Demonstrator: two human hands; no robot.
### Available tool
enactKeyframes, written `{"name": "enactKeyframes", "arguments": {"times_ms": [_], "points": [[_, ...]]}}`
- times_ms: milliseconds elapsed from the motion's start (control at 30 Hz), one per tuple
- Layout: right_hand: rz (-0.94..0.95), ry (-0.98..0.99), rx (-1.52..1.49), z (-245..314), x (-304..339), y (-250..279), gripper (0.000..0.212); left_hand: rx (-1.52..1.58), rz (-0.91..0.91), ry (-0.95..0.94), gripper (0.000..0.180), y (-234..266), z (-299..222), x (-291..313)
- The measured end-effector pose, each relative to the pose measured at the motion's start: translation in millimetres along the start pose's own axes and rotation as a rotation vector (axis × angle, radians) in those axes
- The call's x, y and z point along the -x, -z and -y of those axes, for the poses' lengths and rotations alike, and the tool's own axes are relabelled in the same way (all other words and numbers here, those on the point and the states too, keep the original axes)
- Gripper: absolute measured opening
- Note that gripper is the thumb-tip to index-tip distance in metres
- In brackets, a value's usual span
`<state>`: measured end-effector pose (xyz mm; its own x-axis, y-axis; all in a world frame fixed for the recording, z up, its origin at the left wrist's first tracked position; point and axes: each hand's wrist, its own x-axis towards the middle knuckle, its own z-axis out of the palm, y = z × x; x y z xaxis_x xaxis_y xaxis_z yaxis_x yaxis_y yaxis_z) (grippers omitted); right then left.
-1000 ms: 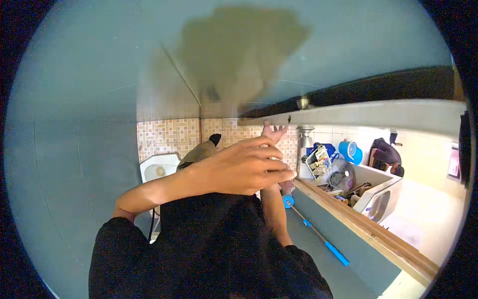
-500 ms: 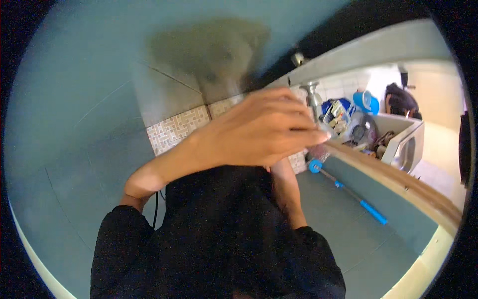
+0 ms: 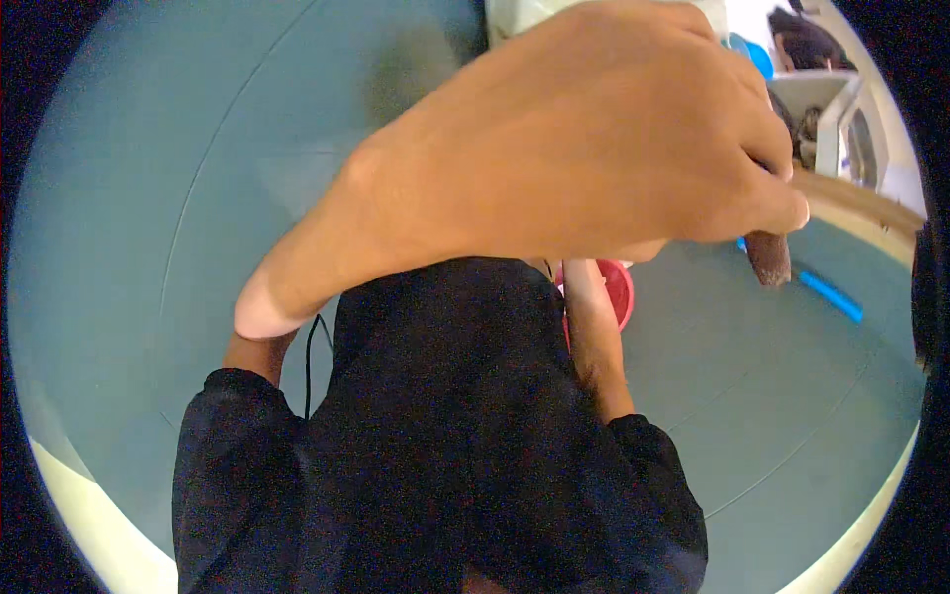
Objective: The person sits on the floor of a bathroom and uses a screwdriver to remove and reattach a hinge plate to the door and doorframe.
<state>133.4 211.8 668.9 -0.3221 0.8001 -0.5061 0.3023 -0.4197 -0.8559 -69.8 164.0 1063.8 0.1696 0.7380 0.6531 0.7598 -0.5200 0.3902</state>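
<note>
My left arm reaches across from the left, and my left hand (image 3: 633, 129) fills the upper middle, its back facing up. Its fingers are closed around a brown object (image 3: 768, 259) whose blunt, rounded end sticks out below the thumb; the rest is hidden and I cannot tell its kind. My right forearm (image 3: 594, 337) runs up from the lower right and passes under my left hand, so the right hand is almost wholly hidden. Just behind that forearm a red round tub (image 3: 620, 292) shows in part.
A wooden ledge (image 3: 859, 203) runs along the right, before a pale sink (image 3: 841, 99) with things in it. Near the sink is a blue container (image 3: 758, 59). On the blue-green floor (image 3: 732, 396) lies a blue-gripped stick (image 3: 831, 296). A black cable (image 3: 308, 371) hangs by my left arm.
My left hand has come up closer to the camera and farther right, and the brown object now shows below it. The view has shifted; the patterned tiles are out of sight and the red tub has appeared.
</note>
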Motion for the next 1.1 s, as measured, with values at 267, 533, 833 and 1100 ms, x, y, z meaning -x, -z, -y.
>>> {"name": "enactKeyframes", "arguments": {"times_ms": [267, 533, 833, 1100], "points": [[-0.177, -0.236, -0.096, -96, 18, 66, 0.033, 0.194, 0.134, -0.050, 0.029, -78, 4, -39], [-0.333, -0.729, -0.146, -305, 143, 138, 0.032, 0.348, 0.295, -0.033, 0.030, -193, 10, -63], [-0.268, -0.771, -0.268, -397, 152, 81, 0.034, 0.452, 0.400, 0.013, 0.030, -321, 44, -32], [-0.406, -0.607, -0.463, -386, 47, 42, 0.022, 0.538, 0.473, 0.050, 0.031, -434, 101, 64]]}}
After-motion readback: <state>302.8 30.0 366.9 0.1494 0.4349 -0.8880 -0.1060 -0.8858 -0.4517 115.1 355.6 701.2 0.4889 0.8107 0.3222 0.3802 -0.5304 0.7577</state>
